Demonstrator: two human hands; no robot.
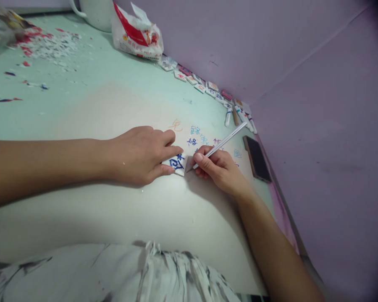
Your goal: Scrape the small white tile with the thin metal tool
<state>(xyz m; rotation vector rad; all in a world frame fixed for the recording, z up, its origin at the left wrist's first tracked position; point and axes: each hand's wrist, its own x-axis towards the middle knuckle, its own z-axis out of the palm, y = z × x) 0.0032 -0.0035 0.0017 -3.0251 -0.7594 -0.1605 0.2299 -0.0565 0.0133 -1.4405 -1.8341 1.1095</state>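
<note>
A small white eraser-like block (177,162) with dark blue character strokes on its top lies on the table. My left hand (141,155) steadies it, index finger on the far edge and thumb on the near edge. My right hand (219,167) grips a slim silver pen-shaped craft knife (225,140) like a pencil. Its thin dark tip points down at the block's right edge; whether it touches I cannot tell. Fingers hide part of the block's left side.
Coloured characters are written on the tabletop (113,105) beyond my hands. A phone (257,158) lies at the right edge. Along the wall are several marked white blocks (200,88) and markers (241,114). Farther back are a tissue pack (138,35), a white mug (97,12) and shavings (55,48).
</note>
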